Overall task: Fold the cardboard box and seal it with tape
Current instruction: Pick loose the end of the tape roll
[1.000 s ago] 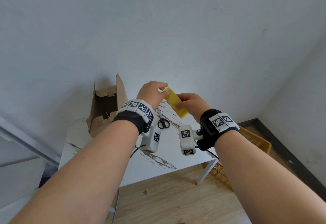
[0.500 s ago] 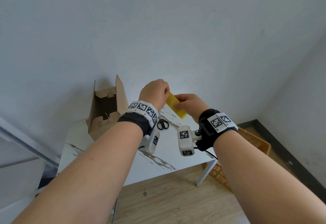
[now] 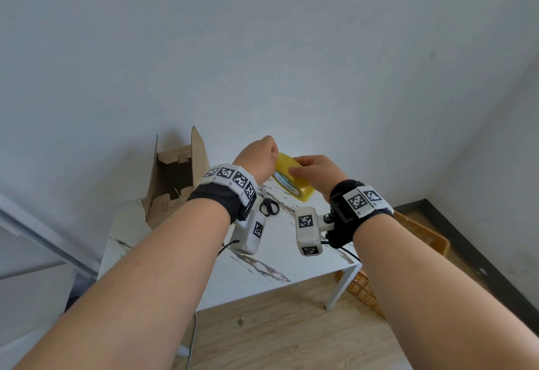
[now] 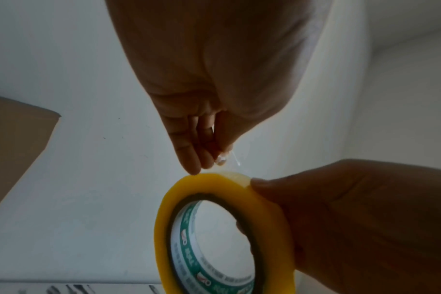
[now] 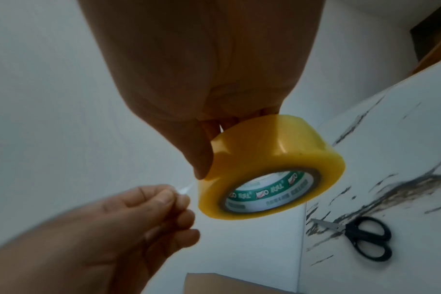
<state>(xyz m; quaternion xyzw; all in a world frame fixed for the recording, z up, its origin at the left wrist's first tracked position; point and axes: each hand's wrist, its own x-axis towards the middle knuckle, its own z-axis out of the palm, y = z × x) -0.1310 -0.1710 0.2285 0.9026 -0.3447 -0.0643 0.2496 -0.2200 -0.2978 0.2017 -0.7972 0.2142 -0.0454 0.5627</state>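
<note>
My right hand (image 3: 313,171) grips a yellow tape roll (image 3: 294,184) by its rim, above the white table (image 3: 280,256). In the right wrist view the tape roll (image 5: 269,169) shows a green and white core. My left hand (image 3: 259,157) pinches the clear free end of the tape (image 4: 230,159) just off the tape roll (image 4: 224,228). In the right wrist view the left hand (image 5: 169,206) is just left of the roll. The cardboard box (image 3: 175,183) stands open-topped at the table's far left, flaps up, apart from both hands.
Black-handled scissors (image 3: 269,206) lie on the marbled table below my hands, also scissors (image 5: 360,236) in the right wrist view. A wicker basket (image 3: 420,241) sits on the wooden floor right of the table. A white wall stands close behind the table.
My left hand has curled its fingers and turned over the roll's top, taking the tape end in a pinch. The roll has tilted so its core faces me more.
</note>
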